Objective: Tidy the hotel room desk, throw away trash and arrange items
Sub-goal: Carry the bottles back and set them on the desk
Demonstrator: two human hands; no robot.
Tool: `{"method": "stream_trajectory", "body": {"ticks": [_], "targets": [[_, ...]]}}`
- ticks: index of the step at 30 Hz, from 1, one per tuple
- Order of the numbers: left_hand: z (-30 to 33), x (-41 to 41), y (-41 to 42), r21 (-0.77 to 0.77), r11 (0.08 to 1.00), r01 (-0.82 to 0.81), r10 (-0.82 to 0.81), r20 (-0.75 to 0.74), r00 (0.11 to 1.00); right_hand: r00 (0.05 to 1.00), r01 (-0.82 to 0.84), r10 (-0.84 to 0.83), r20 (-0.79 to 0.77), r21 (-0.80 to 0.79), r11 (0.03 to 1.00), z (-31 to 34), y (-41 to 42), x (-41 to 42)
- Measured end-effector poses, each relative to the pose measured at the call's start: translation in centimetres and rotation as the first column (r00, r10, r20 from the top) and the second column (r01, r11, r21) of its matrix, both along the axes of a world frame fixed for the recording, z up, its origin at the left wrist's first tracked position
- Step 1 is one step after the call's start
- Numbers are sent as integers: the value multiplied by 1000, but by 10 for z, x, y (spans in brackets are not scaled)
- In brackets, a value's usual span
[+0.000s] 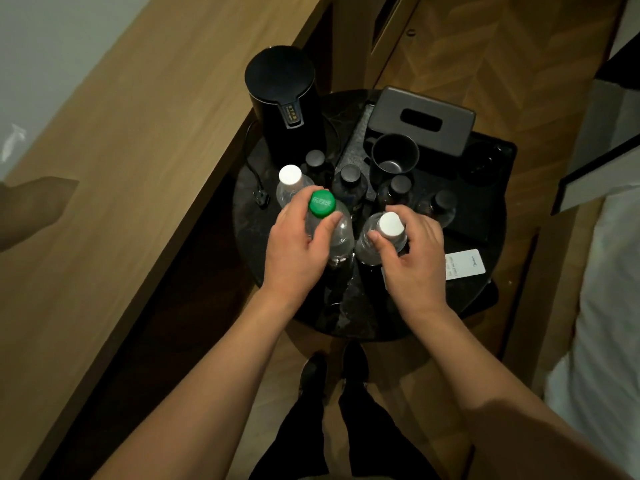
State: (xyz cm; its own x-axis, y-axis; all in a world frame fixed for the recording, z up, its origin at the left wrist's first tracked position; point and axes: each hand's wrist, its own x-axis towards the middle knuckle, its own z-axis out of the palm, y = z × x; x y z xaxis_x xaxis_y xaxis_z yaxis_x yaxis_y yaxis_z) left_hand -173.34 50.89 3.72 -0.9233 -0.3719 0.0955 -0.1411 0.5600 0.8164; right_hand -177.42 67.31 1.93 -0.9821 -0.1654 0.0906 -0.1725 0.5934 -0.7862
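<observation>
I am in the sorting step: my left hand grips the green-capped bottle, my right hand pinches the white-capped bottle — both stand on the dark round surface. Next, I think, I must lift them straight up — the dark-capped bottles stand just beside.
</observation>
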Motion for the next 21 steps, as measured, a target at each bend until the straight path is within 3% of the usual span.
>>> {"method": "stream_trajectory", "body": {"ticks": [4, 10, 16, 21], "targets": [[8, 29, -5, 39, 996, -74, 76, -46, 996, 992, -60, 59, -108, -11, 998, 6, -2, 12], [13, 80, -22, 76, 969, -234, 238, -53, 970, 930, -292, 288, -229, 18, 956, 18, -25, 37], [21, 148, -58, 61, 910, -411, 414, -68, 908, 856, -476, 464, -227, 5, 880, 29, -78, 71], [29, 206, -95, 98, 809, -579, 586, -76, 807, 757, -629, 625, -193, 46, 776, 42, -130, 112]]}}
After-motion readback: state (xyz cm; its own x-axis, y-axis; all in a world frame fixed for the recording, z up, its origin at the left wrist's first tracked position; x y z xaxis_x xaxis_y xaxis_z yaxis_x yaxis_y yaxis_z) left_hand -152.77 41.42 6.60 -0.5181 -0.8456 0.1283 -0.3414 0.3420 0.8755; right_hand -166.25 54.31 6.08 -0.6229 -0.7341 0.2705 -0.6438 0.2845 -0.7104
